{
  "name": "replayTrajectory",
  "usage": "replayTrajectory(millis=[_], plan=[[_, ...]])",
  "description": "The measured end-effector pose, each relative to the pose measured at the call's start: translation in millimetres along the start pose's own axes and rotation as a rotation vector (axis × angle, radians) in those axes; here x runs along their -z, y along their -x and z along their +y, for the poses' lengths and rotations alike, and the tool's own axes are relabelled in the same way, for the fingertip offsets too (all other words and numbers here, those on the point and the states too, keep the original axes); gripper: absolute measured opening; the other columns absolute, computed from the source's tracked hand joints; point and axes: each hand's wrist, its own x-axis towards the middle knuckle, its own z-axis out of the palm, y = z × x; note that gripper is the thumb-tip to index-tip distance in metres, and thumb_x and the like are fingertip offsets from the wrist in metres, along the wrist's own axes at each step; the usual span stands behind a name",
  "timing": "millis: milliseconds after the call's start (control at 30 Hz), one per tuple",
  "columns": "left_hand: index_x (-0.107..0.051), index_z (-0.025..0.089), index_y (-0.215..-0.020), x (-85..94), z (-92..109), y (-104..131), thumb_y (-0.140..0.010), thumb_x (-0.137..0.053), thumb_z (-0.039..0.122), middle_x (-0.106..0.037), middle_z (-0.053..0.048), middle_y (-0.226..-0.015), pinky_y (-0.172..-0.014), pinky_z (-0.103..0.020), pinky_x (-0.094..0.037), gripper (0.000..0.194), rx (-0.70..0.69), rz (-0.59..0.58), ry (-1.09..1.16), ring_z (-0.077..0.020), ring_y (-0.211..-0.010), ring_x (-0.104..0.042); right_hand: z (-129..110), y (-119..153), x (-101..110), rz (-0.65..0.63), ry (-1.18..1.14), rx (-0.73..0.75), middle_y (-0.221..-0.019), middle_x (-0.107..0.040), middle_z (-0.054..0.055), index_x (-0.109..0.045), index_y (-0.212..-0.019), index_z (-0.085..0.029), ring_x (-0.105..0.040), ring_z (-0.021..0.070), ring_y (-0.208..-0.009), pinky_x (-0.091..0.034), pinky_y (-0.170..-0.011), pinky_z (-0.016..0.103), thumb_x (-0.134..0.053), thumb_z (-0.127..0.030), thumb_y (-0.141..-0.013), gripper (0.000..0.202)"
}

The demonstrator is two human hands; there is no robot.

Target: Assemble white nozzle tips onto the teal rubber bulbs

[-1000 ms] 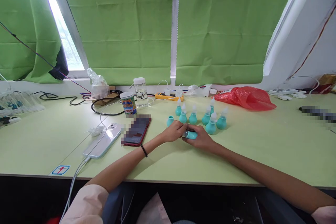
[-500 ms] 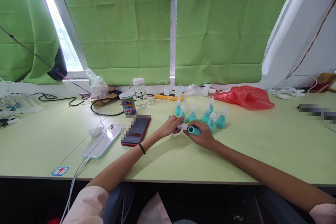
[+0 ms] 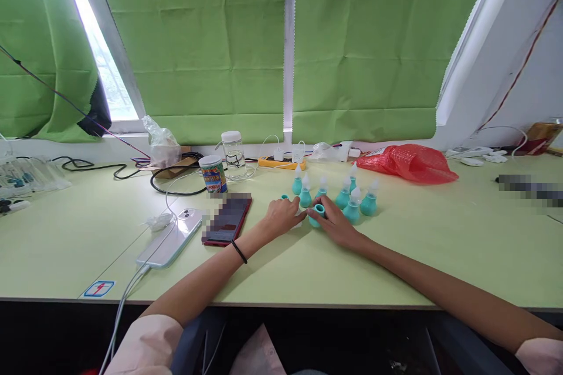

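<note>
My right hand [image 3: 338, 225] is closed around a teal squeeze bulb [image 3: 315, 221], which sits upright on the table with its round open mouth facing up. Just to the left, my left hand [image 3: 284, 217] is bent low over the table, its fingertips close to that bulb. A clear plastic tip [image 3: 299, 223] shows under its fingers, mostly covered by them. Behind my left hand, the open mouth of another teal bulb [image 3: 285, 197] peeks out. Several teal bulbs with frosted white tips [image 3: 353, 208] stand upright in a cluster beyond and right of my hands.
A red-edged phone [image 3: 229, 220] and a pale phone [image 3: 171, 237] with a cable lie to the left. Further back are a printed canister [image 3: 213, 174], a clear jar [image 3: 234, 158], a yellow power strip [image 3: 281, 163] and a red plastic bag [image 3: 407, 163].
The bulb in my right hand has gone from tilted to upright on the table. My left hand has lowered, and the clear tip has come down from beside the bulb's neck.
</note>
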Motion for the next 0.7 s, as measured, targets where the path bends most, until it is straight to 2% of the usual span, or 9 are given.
replayTrajectory(millis=[133, 267, 367, 467, 600, 700], plan=[[-0.046, 0.013, -0.095, 0.0, 0, 0, -0.078, -0.034, 0.042, -0.058, -0.011, -0.072, -0.056, -0.031, -0.041, 0.035, 0.013, -0.04, 0.003, -0.0251, -0.072, -0.057, 6, -3, -1, -0.068, 0.1, 0.013, -0.081, -0.046, 0.001, -0.043, -0.084, -0.02, -0.045, 0.0136, -0.067, -0.037, -0.06, 0.026, -0.039, -0.039, -0.077, 0.02], [-0.044, 0.014, -0.096, 0.2, 1, 1, -0.079, -0.034, 0.041, -0.058, -0.01, -0.072, -0.057, -0.031, -0.041, 0.034, 0.038, -0.036, 0.019, -0.0246, -0.072, -0.057, 8, -3, -2, -0.005, 0.174, 0.003, -0.083, -0.047, 0.002, -0.045, -0.086, -0.021, -0.046, 0.0129, -0.063, -0.038, -0.056, 0.025, -0.041, -0.041, -0.076, 0.023], [-0.043, 0.013, -0.096, 1.0, 2, 3, -0.081, -0.027, 0.036, -0.058, -0.01, -0.071, -0.058, -0.032, -0.041, 0.032, 0.038, -0.012, 0.034, -0.0243, -0.071, -0.057, 2, -1, 0, 0.101, 0.234, 0.024, -0.087, -0.045, 0.003, -0.046, -0.086, -0.021, -0.047, 0.012, -0.061, -0.039, -0.055, 0.026, -0.042, -0.043, -0.075, 0.026], [-0.041, 0.013, -0.098, 2.0, 3, 4, -0.083, -0.022, 0.032, -0.057, -0.01, -0.071, -0.059, -0.032, -0.041, 0.031, 0.033, -0.008, 0.052, -0.0235, -0.071, -0.057, -6, -2, 8, 0.269, 0.339, 0.129, -0.091, -0.043, 0.006, -0.049, -0.086, -0.019, -0.047, 0.0159, -0.074, -0.04, -0.059, 0.027, -0.045, -0.043, -0.073, 0.027], [-0.039, 0.014, -0.1, 3.5, 4, 4, -0.084, -0.02, 0.03, -0.057, -0.009, -0.071, -0.059, -0.032, -0.041, 0.03, 0.044, -0.012, 0.053, -0.0225, -0.07, -0.057, -12, -9, 30, 0.494, 0.541, 0.284, -0.098, -0.042, 0.009, -0.053, -0.079, -0.018, -0.039, 0.0234, -0.091, -0.036, -0.071, 0.033, -0.051, -0.036, -0.069, 0.021], [-0.038, 0.014, -0.102, 5.8, 6, 5, -0.084, -0.017, 0.031, -0.057, -0.008, -0.07, -0.059, -0.03, -0.04, 0.032, 0.049, 0.02, 0.059, -0.0215, -0.068, -0.057, -8, -15, 44, 0.54, 0.71, 0.242, -0.099, -0.045, 0.011, -0.054, -0.078, -0.017, -0.037, 0.0274, -0.093, -0.032, -0.07, 0.036, -0.05, -0.033, -0.068, 0.02]])
